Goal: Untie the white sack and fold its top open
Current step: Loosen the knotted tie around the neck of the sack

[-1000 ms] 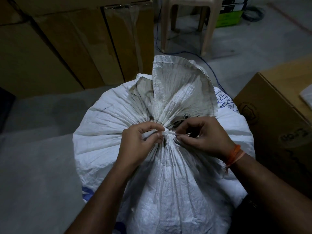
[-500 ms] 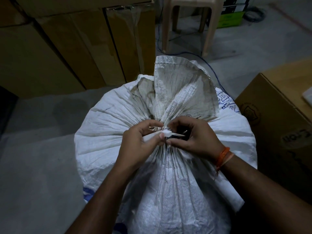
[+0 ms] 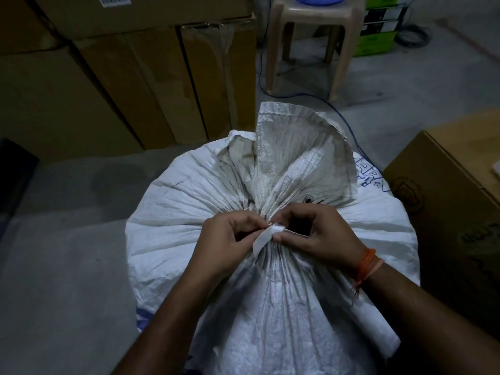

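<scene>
A full white woven sack (image 3: 189, 212) stands on the floor in the middle of the head view, its neck gathered into tight pleats. Above the neck the loose top (image 3: 292, 147) fans upward. A flat white tie strip (image 3: 266, 238) wraps the neck, and one end of it sticks out toward me. My left hand (image 3: 224, 242) pinches that strip from the left. My right hand (image 3: 316, 234), with an orange thread band at the wrist, pinches the knot from the right. The knot itself is mostly hidden by my fingers.
Tall cardboard boxes (image 3: 121, 77) line the back left. A beige plastic stool (image 3: 311, 39) stands behind the sack, with a blue cable (image 3: 349, 123) trailing on the grey floor. Another cardboard box (image 3: 454, 201) sits close on the right.
Both hands stay at the neck. A longer end of the white strip now shows between my fingers, pulled out toward me. The view has tilted up a little.
</scene>
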The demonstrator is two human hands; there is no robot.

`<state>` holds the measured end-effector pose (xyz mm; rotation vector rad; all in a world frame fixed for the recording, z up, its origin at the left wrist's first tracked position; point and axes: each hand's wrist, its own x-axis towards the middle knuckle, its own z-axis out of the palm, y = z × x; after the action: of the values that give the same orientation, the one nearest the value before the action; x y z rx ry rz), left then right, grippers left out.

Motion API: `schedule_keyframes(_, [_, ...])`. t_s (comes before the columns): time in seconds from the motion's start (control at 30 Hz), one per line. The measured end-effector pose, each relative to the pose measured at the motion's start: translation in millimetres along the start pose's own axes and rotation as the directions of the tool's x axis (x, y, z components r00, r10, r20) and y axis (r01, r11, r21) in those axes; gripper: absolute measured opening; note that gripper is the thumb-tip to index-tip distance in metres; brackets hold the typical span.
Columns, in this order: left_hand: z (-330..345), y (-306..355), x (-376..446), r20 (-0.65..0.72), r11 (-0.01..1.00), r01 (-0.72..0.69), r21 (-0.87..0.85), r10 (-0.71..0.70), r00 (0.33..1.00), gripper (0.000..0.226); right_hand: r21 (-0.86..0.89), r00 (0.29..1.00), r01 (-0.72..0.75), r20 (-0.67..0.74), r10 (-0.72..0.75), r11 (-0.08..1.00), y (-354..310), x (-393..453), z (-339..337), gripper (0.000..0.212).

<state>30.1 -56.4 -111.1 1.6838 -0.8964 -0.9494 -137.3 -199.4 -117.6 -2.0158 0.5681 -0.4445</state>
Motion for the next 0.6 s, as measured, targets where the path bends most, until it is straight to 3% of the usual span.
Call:
schedule_keyframes(0.13, [0,3,-1,-0.053,0.999,-0.012,0.051,0.015,0.998,0.027,0.023,1.000,-0.009,0.007,0.009,1.000,-1,-3,-3,0.019])
schedule_keyframes(0.27, [2,3,-3,-0.062,0.980,-0.064,0.188,0.076,0.995,0.014,0.064,1.000,-0.016,0.007,0.015,0.998,-7,-10,-6,0.020])
schedule_keyframes(0.47, [-4,-4,-22,-0.151,0.961,-0.063,0.269,0.107,0.983,0.023,0.085,0.997,-0.068,-0.042,0.072,0.994,-2,-38,-26,0.024])
schedule_keyframes(0.6, [-4,-4,-46,-0.198,0.958,-0.061,0.279,0.119,0.973,0.028,0.240,0.992,-0.069,-0.090,0.093,0.968,-5,-59,-38,0.023])
